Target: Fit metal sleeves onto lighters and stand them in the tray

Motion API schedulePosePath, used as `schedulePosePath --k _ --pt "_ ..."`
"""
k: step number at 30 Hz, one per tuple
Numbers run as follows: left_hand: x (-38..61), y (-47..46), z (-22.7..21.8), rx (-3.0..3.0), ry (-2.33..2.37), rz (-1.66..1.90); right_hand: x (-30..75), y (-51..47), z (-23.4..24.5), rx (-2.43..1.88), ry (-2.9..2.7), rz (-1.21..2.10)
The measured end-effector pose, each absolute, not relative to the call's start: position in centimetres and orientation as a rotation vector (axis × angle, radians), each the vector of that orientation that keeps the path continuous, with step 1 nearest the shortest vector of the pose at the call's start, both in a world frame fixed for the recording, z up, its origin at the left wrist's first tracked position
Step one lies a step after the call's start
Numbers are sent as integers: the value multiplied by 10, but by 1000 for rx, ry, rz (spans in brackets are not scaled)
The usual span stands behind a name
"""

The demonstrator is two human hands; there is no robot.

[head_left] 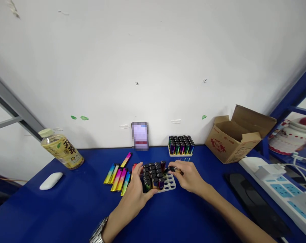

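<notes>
My left hand (136, 189) grips the left side of a white tray (170, 184) partly filled with upright rainbow-coloured lighters (153, 172). My right hand (189, 175) holds one lighter (172, 169) by its black top, just over the tray's right part. Several loose rainbow lighters (119, 175) lie flat on the blue table (67, 209) to the left of my left hand. A second tray, full of lighters (181, 145), stands against the wall behind.
A tea bottle (61, 148) lies tilted at far left, with a white mouse (51, 180) near it. An open cardboard box (237, 135) sits back right. A power strip (282, 192) and a black pad (254, 202) lie right. A phone (139, 135) leans on the wall.
</notes>
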State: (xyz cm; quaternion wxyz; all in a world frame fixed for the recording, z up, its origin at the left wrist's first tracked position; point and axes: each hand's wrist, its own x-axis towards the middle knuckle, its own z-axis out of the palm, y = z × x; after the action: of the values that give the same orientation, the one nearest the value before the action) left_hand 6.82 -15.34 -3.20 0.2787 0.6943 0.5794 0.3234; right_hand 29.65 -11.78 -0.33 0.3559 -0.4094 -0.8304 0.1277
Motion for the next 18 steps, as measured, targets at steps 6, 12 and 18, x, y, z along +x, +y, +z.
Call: schedulePosePath --k 6,12,18 --pt "71 -140 -28 1904 1516 899 285 -100 22 -1385 -2417 191" --pt "75 -111 -17 1955 1466 946 265 -84 25 -1616 -2312 87" --pt "72 -102 -23 2014 1440 1045 265 -84 -1 -1266 -1808 495"
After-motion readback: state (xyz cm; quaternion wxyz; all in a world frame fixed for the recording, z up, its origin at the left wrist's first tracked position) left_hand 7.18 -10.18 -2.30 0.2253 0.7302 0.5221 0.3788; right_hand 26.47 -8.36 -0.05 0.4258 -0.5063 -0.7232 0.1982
